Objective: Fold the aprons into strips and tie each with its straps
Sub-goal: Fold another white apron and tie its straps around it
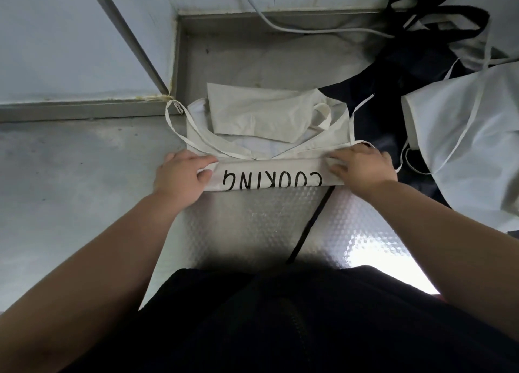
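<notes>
Both palms down, left hand [182, 176] and right hand [362, 167] pinch opposite ends of the folded cream apron [269, 177].

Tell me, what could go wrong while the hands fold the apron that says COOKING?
1. The loose strap loops across the unfolded part of the cream apron. The next fold might trap it inside, leaving less to tie with.
2. A black strap runs under the folded strip, so it could get dragged or rolled in too.
3. The left hand and right hand grip only the strip's ends, so the middle may sag or unroll.
</notes>
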Available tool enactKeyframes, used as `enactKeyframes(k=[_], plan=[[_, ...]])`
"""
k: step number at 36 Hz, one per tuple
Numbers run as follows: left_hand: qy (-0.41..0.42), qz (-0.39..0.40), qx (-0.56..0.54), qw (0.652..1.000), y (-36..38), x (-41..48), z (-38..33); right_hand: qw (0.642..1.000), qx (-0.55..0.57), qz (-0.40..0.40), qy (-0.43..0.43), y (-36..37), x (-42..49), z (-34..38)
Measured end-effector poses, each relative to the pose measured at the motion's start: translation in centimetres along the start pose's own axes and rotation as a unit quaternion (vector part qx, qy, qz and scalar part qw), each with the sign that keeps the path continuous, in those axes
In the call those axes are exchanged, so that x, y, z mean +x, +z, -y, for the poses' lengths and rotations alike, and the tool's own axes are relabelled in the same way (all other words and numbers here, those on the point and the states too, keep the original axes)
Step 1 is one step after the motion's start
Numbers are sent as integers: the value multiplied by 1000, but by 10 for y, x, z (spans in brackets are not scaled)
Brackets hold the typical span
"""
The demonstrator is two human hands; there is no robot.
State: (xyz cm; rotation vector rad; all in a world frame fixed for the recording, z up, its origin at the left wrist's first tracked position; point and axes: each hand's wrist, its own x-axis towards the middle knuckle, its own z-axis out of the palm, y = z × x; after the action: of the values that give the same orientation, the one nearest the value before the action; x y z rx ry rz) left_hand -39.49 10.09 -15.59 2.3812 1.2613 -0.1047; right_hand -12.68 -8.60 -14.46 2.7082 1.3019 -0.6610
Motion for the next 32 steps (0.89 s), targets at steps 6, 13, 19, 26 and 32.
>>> enactKeyframes(k=[6, 13, 19, 26, 32], plan=[[104, -97, 59, 988, 14, -10, -8, 989, -106, -71, -79, 10, -7, 8], [210, -33, 161, 964, 7, 3, -14, 996, 22, 11, -91, -2, 2, 27], [128, 59, 129, 982, 4, 4, -5, 997, 26, 51, -53, 3, 11, 26], [-39, 75, 148, 985, -1, 4, 11, 998, 11, 50, -36, 9, 4, 26], [-247, 61, 151, 955, -14, 2, 34, 997, -20, 59, -44, 5, 3, 32]])
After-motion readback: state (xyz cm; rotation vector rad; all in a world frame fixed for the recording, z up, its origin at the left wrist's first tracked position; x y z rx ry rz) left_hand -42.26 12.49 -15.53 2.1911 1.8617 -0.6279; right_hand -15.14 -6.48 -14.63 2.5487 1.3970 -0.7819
